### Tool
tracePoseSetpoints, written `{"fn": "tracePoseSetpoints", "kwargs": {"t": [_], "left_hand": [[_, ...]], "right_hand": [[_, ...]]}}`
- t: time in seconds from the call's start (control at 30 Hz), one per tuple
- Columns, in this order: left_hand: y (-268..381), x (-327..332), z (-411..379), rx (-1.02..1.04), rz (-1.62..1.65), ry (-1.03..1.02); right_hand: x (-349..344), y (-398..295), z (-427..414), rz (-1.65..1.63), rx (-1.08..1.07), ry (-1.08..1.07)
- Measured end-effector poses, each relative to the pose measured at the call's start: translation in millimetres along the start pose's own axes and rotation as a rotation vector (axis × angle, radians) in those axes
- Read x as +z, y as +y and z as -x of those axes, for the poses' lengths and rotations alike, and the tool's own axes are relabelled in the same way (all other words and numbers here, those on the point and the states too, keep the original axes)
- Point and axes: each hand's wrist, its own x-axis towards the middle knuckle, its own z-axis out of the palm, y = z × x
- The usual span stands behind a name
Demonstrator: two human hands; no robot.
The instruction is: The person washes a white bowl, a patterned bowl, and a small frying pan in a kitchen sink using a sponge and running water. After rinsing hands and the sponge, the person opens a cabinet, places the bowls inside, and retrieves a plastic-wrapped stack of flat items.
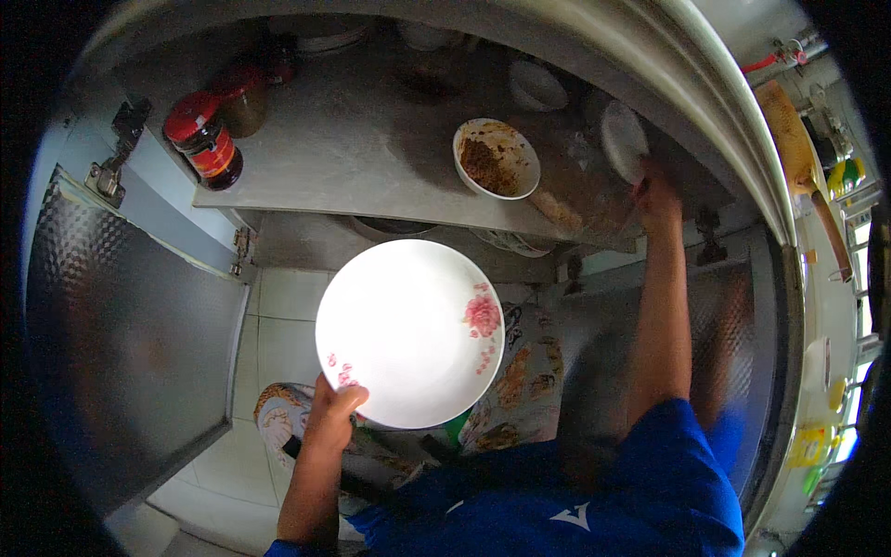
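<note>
My left hand (336, 411) grips the lower left rim of a round white plate (411, 334) with pink flowers, its thumb on top. The plate is held in front of the cabinet, below the shelf edge, and looks bare. Inside the cabinet at the right, my right hand (656, 195) is at the near edge of a white dish (623, 136), which looks tilted and held; dimness and blur hide the fingers. Left of it, a white bowl (496, 159) with brown, crumbly food stands on the shelf. Another white bowl (538, 85) sits further back.
A red-lidded jar (204, 143) stands at the shelf's (334, 160) left end, another jar (241, 101) behind it. Open cabinet doors flank me, the left one (153, 341) textured. A metal counter edge (755, 118) curves overhead. More dishes (511, 240) lie under the shelf.
</note>
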Motion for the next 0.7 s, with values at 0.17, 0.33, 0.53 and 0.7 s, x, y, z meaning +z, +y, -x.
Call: {"fn": "tracePoseSetpoints", "kwargs": {"t": [0.17,0.33,0.53,0.7], "left_hand": [[-1,7,11,0.083,0.072,0.081],[3,18,26,0.081,0.089,0.199],[6,37,39,0.082,0.148,0.360],[20,48,37,0.041,0.122,0.364]], "right_hand": [[-50,61,-130,0.315,-0.270,0.041],[-19,75,-164,0.266,-0.156,0.004],[1,88,-177,0.373,-0.185,-0.033],[11,84,-176,0.490,-0.219,-0.018]]}}
